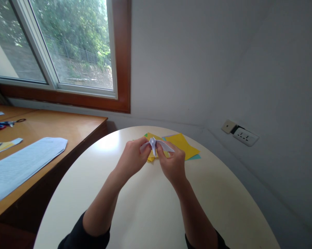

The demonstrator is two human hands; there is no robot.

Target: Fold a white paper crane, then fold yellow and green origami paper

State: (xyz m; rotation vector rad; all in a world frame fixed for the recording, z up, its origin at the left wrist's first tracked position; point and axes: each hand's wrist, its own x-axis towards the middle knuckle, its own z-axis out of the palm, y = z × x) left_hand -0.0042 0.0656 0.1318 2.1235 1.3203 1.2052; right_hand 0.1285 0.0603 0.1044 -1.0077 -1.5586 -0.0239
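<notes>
A white folded-paper crane (153, 143), wings spread to both sides, is held up over the far part of the round white table (135, 207). My left hand (136, 154) pinches it on the left, thumb and fingers closed on the paper. On the other side my right hand (172, 159) grips it with the thumb near the middle folds, and one wing sticks out past the fingers. Behind and below the hands lie yellow paper sheets (183, 144), with a teal sheet (194, 157) peeking out beneath. Parts of the crane are hidden by my fingers.
To the left stands a wooden desk (75, 121) with a stack of printed sheets (28, 162), scissors (8, 123) and a pen on yellow paper (2, 147). A window (73, 45) is above it. Wall sockets (245, 136) are at the right.
</notes>
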